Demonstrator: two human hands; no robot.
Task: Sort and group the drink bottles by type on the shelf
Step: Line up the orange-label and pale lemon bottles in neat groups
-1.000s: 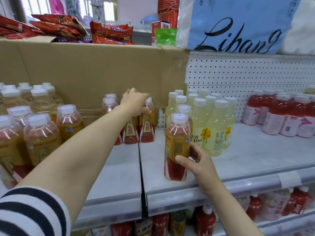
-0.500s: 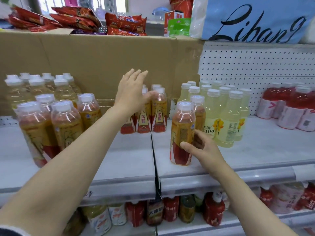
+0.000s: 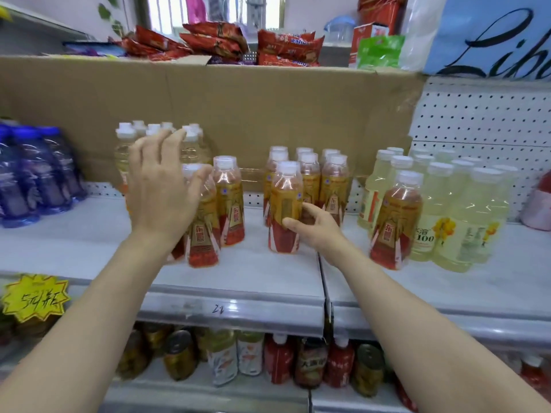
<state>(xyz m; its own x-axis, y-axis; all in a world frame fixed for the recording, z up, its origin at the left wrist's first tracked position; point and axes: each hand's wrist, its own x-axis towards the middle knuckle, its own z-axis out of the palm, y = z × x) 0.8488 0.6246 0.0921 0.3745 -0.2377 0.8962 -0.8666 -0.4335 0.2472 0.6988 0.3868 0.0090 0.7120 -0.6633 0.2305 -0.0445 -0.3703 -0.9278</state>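
Note:
My right hand [image 3: 319, 228] grips an orange tea bottle [image 3: 284, 192] low on its red label. It stands upright on the white shelf [image 3: 253, 281], at the front of a middle cluster of the same tea bottles [image 3: 335, 180]. My left hand [image 3: 161, 192] is held open with fingers spread in front of a second group of tea bottles [image 3: 228, 198] to the left; its thumb is near one cap. One more tea bottle [image 3: 398, 216] stands alone against the pale yellow drink bottles [image 3: 459, 222] on the right.
Blue water bottles [image 3: 32, 174] fill the far left, with clear yellowish bottles [image 3: 193, 144] behind my left hand. A cardboard sheet [image 3: 268, 108] backs the shelf. Red drink bottles [image 3: 539, 204] sit at the right edge. A yellow price tag [image 3: 34, 296] hangs at the lip; cans and bottles [image 3: 277, 359] crowd the shelf below.
My right hand has carried a tea bottle leftward from beside the pale yellow bottles to the middle cluster. My left hand has opened and moved left to the other tea group. The view has panned left.

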